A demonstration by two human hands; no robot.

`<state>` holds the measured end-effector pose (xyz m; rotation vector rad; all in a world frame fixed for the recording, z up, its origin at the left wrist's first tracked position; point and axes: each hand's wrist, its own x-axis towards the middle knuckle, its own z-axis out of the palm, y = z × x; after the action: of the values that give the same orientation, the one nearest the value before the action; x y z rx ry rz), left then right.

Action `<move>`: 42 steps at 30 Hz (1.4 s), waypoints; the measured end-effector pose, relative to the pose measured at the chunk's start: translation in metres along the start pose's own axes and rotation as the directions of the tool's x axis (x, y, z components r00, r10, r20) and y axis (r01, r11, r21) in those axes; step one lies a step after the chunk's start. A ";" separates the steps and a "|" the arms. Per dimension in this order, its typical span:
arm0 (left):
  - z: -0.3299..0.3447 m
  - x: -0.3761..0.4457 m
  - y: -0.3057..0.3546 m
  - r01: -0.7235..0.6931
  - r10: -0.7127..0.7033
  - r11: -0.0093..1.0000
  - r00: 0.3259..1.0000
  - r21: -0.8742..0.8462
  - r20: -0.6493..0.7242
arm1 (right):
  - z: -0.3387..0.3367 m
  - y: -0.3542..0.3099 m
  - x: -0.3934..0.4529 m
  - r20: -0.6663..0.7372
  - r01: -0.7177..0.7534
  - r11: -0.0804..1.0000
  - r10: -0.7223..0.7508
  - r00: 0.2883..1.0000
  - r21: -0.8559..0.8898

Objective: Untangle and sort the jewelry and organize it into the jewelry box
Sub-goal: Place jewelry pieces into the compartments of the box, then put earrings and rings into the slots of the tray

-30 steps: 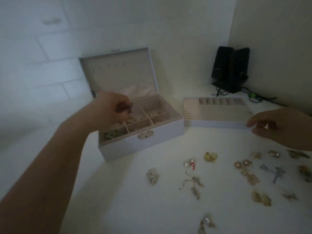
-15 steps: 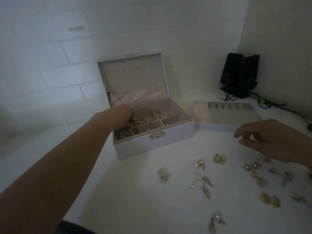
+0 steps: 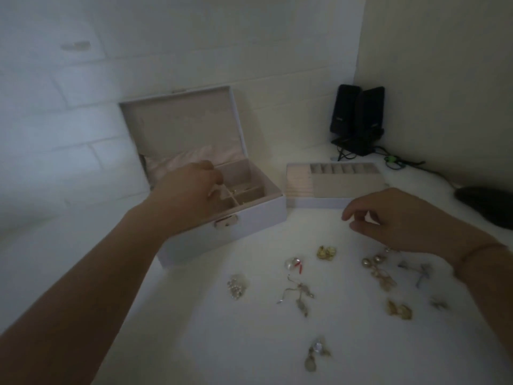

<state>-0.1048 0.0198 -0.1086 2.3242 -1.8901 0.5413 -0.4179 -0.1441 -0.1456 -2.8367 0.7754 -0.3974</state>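
Two hands are in play, and only one is over the box. The left hand is held above the front-left compartments of the open jewelry box, fingers curled down toward the dividers; whether a piece is pinched under them cannot be told, since the fingertips are hidden behind the knuckles. The right hand hovers loosely curled over the white tabletop, holding nothing, just in front of the removable tray that lies to the right of the box.

The step in hand is judged to be a drop into a compartment. It is best done low: the piece should be lowered between the dividers before the fingers are relaxed, so that nothing bounces into the neighbouring cell, where small gold pieces already lie. The wrist should be lifted straight up afterwards, clear of the front wall and clasp.

Unsorted jewelry is spread on the tabletop in front of the box: a gold cluster, a pearl piece with a red bit, a beaded cluster, a tangled chain, paired pearl earrings and more toward the near edge. Most of these are set apart, so each can be pinched singly; the tangled chain is expected to need both hands.

Open room is found between box and tray and to the left of the box. At the right, a dark object and cables from the black speakers crowd the corner.
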 end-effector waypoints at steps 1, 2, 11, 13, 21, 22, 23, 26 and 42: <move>-0.001 -0.002 0.018 -0.080 0.073 0.993 0.993 -0.081 -0.090 | 0.000 0.001 0.000 -0.004 -0.006 1.000 0.006 1.000 0.002; -0.002 -0.004 0.037 -0.161 0.139 0.975 0.979 -0.152 -0.148 | 0.001 0.003 0.001 -0.015 -0.016 1.000 0.016 1.000 0.003; 0.038 0.031 0.118 -0.334 0.325 0.940 0.939 -0.074 -0.111 | 0.005 0.041 0.003 -0.146 -0.287 0.951 0.270 0.952 -0.113; 0.042 0.043 0.124 -0.249 0.250 0.968 0.963 0.022 -0.098 | 0.004 0.047 0.001 -0.125 -0.340 0.936 0.328 0.936 -0.094; 0.049 0.051 0.131 -0.151 0.115 0.925 0.986 0.348 0.121 | -0.001 0.052 0.005 -0.037 -0.344 0.938 0.343 0.939 -0.039; 0.046 0.055 0.131 -0.169 0.127 0.919 0.982 0.356 0.139 | -0.003 0.052 0.005 -0.038 -0.347 0.936 0.346 0.938 -0.049; 0.042 0.059 0.131 -0.189 0.142 0.916 0.978 0.354 0.156 | -0.006 0.052 0.006 -0.040 -0.348 0.936 0.346 0.937 -0.057; 0.036 0.064 0.134 -0.254 0.193 0.908 0.959 0.334 0.206 | -0.012 0.052 0.007 -0.048 -0.341 0.936 0.338 0.940 -0.084; 0.029 0.038 0.114 -0.334 0.338 0.941 0.938 -0.054 0.074 | -0.022 0.047 0.005 -0.103 -0.587 0.808 0.581 0.807 -0.043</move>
<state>-0.2019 -0.0496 -0.1398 2.0355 -2.3330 0.4340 -0.4421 -0.1889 -0.1349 -2.4617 1.6431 -0.3914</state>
